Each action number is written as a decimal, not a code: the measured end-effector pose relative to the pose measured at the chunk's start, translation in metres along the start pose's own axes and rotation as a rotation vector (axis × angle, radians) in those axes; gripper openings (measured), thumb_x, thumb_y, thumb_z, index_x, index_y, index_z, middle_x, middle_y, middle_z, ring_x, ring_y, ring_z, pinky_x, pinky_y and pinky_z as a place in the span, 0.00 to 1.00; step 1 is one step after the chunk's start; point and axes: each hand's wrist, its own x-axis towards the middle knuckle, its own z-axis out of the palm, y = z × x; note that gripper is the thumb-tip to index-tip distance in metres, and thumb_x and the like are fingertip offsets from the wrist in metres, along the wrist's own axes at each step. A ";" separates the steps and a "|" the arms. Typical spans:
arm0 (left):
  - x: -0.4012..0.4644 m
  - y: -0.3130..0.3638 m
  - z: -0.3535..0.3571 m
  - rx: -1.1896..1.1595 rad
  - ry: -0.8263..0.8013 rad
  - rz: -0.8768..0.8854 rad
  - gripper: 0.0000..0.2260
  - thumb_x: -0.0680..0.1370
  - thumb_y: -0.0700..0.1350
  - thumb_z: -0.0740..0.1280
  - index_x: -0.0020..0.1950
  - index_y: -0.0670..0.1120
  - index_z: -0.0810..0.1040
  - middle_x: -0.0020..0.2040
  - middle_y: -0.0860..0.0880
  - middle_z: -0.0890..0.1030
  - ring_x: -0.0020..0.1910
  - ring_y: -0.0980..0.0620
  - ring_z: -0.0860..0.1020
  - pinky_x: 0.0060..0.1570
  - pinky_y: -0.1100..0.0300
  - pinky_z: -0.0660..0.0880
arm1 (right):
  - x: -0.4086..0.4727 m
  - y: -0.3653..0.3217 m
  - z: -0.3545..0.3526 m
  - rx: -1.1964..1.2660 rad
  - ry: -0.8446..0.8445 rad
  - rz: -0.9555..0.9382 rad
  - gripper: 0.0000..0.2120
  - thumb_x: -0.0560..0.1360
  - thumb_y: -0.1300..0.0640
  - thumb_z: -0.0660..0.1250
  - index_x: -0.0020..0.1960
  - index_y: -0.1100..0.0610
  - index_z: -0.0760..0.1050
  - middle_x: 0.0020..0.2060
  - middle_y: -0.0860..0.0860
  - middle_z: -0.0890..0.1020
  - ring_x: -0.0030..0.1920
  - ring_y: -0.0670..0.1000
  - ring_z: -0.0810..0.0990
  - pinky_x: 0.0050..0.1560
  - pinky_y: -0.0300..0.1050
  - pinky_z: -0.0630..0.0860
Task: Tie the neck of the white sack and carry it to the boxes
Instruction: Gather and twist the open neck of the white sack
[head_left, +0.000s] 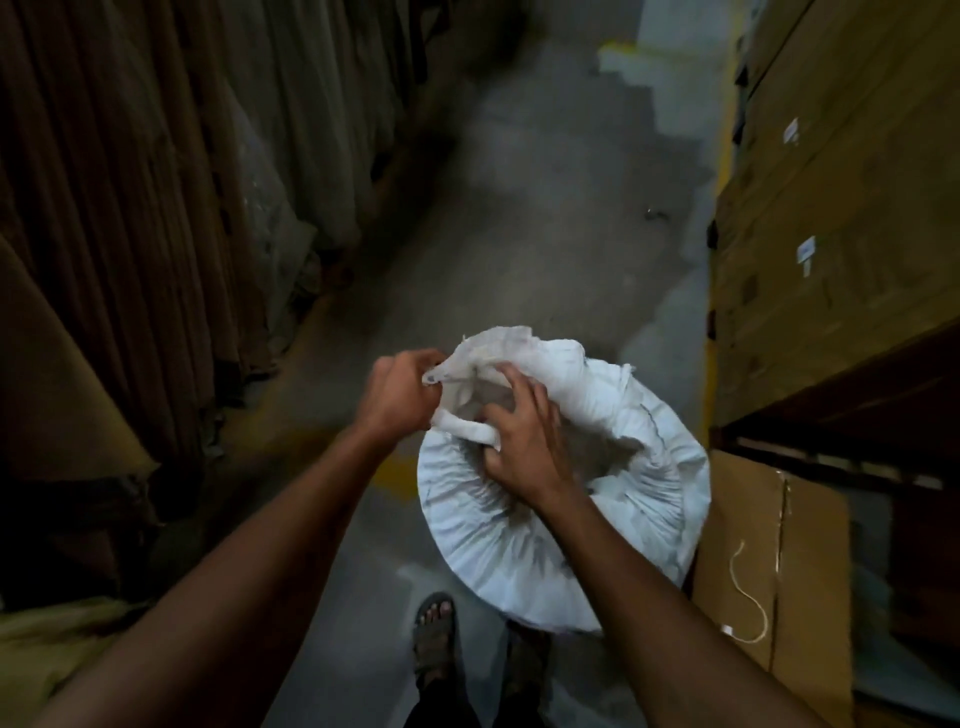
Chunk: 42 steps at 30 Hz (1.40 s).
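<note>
A full white sack (524, 540) stands upright on the concrete floor in the lower middle of the head view. Its neck (498, 353) is gathered and crumpled at the top, and part of the mouth gapes open on the right. My left hand (400, 392) is closed on the left side of the neck cloth. My right hand (524, 441) presses down on the gathered cloth with its fingers curled into a fold. A flat cardboard box (810, 597) lies just right of the sack, with a loose piece of string (748, 597) on it.
Tall rolls of brown material (130, 234) lean in a row along the left. Stacked cardboard boxes (841, 208) on racking line the right. The narrow grey aisle floor (545, 208) runs ahead between them. My sandalled foot (434, 634) stands just behind the sack.
</note>
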 end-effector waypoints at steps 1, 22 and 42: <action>0.001 0.003 -0.007 0.041 0.005 0.034 0.10 0.74 0.42 0.67 0.49 0.54 0.84 0.41 0.49 0.87 0.39 0.47 0.86 0.39 0.51 0.84 | 0.008 0.003 -0.005 -0.027 -0.050 -0.042 0.11 0.72 0.45 0.67 0.51 0.47 0.83 0.81 0.54 0.63 0.77 0.62 0.63 0.72 0.60 0.66; 0.037 0.033 -0.043 -0.375 -0.008 -0.196 0.09 0.78 0.32 0.70 0.49 0.44 0.86 0.44 0.43 0.86 0.41 0.49 0.86 0.33 0.61 0.82 | 0.090 0.053 -0.047 0.192 -0.337 -0.111 0.13 0.74 0.62 0.76 0.55 0.49 0.83 0.60 0.52 0.76 0.58 0.52 0.79 0.55 0.41 0.73; 0.038 0.033 -0.031 0.383 -0.080 0.391 0.09 0.81 0.50 0.71 0.59 0.50 0.82 0.48 0.51 0.73 0.47 0.46 0.77 0.43 0.55 0.70 | 0.076 0.066 -0.045 0.061 -0.201 -0.134 0.08 0.74 0.61 0.75 0.52 0.57 0.80 0.48 0.56 0.81 0.46 0.61 0.82 0.44 0.53 0.79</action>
